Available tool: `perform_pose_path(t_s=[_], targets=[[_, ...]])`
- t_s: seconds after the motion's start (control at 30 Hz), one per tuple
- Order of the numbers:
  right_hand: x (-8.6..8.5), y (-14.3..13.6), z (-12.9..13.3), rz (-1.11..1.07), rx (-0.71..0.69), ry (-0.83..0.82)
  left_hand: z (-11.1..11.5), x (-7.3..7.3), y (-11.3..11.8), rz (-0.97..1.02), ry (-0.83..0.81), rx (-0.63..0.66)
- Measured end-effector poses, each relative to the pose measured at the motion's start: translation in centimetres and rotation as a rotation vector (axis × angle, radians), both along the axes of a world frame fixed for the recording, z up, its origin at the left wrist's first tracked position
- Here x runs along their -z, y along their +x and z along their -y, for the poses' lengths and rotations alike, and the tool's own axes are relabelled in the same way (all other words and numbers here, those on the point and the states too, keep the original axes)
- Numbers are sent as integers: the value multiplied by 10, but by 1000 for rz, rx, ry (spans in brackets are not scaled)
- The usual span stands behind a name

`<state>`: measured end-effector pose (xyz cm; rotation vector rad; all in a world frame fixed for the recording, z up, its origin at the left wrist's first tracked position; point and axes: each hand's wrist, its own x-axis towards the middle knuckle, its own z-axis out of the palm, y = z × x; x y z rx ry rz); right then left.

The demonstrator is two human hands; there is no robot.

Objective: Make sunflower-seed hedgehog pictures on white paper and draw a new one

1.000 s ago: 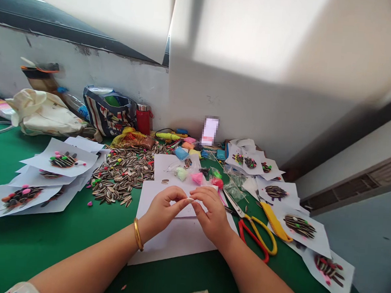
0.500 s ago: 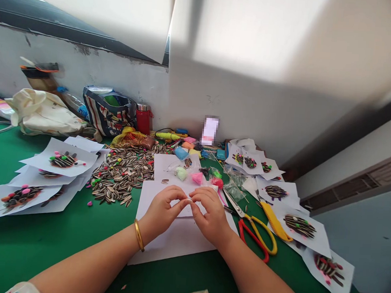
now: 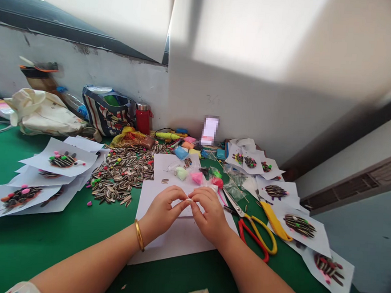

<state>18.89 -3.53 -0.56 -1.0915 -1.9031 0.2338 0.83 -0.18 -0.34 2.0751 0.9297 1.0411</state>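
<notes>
Over white paper [image 3: 176, 236] in front of me, my left hand [image 3: 165, 208] and my right hand [image 3: 210, 214] meet at the fingertips. Both pinch a tiny white piece [image 3: 189, 200] between them; its shape is too small to tell. A gold bracelet circles my left wrist. Just beyond the hands lie bagged lumps of pale green clay [image 3: 181, 173], pink clay [image 3: 196, 178] and red clay [image 3: 217, 182]. A heap of striped sunflower seeds [image 3: 123, 172] spreads to the left. Scissors [image 3: 256, 233] with red and yellow handles rest right of my right hand.
Papers with seed figures lie at the left [image 3: 65, 166] and right [image 3: 297, 223]. A yellow cutter [image 3: 275, 221] is beside the scissors. Along the wall stand a cream bag [image 3: 48, 114], a striped bag [image 3: 109, 113], a red bottle [image 3: 143, 119] and a blurred-out phone [image 3: 210, 130].
</notes>
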Motion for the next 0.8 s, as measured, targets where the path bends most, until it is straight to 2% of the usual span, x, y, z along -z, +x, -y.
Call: perform_pose_path(t_s=[0.8], targets=[[3, 1, -1, 8, 13, -16, -1, 0, 0, -7, 6, -22]])
